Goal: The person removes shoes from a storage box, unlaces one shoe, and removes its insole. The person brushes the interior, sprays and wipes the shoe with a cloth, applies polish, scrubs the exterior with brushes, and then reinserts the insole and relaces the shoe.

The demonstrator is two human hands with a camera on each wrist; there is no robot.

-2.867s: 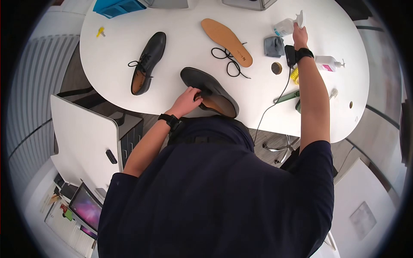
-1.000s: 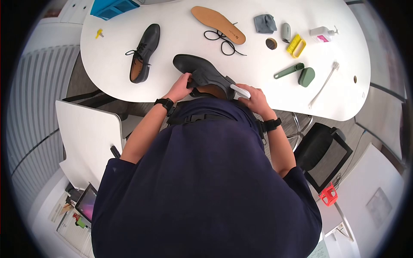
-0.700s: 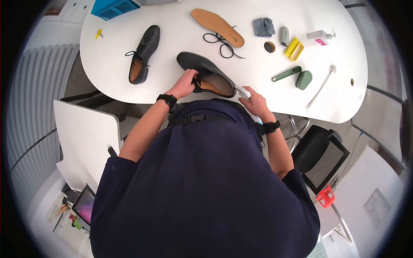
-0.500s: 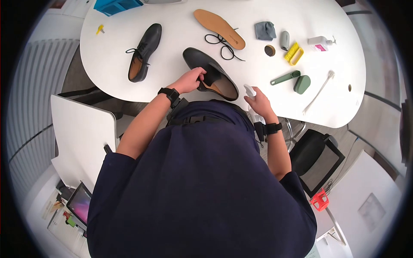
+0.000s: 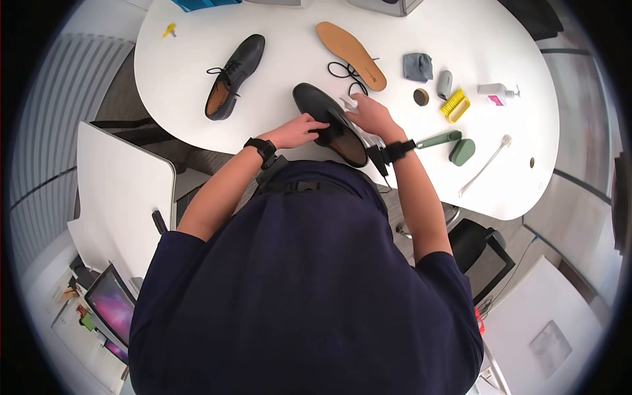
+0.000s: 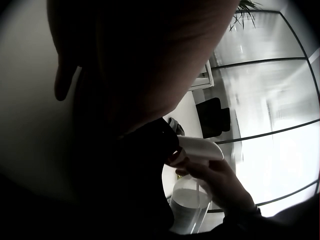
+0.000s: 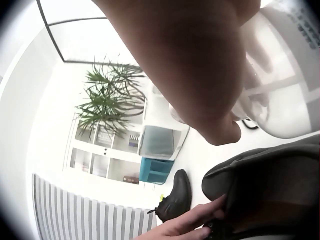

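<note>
A black shoe (image 5: 315,102), its opening facing up, lies near the table's front edge. My left hand (image 5: 295,131) grips the side of its opening, the index finger reaching over the upper. In the right wrist view, left fingers (image 7: 192,221) pinch the edge of the shoe (image 7: 280,187). Just right of the shoe, my right hand (image 5: 374,118) holds a clear spray bottle by its neck, white head (image 5: 349,102) towards the upper. The left wrist view shows the bottle (image 6: 190,197) upright, right fingers (image 6: 212,175) around its neck and trigger.
Behind the shoe lie a tan insole (image 5: 349,52) and black lace (image 5: 339,69). A second, laced shoe (image 5: 243,64) is at left. Rightward are a grey cloth (image 5: 418,67), yellow brush (image 5: 454,106), green brush (image 5: 440,139), green block (image 5: 463,152), white long-handled brush (image 5: 486,164) and pump bottle (image 5: 495,93).
My right hand first took the spray bottle from the table's back right and brought it to the shoe's heel. Since then it has moved forward along the shoe's right side. My left hand stays at the opening.
</note>
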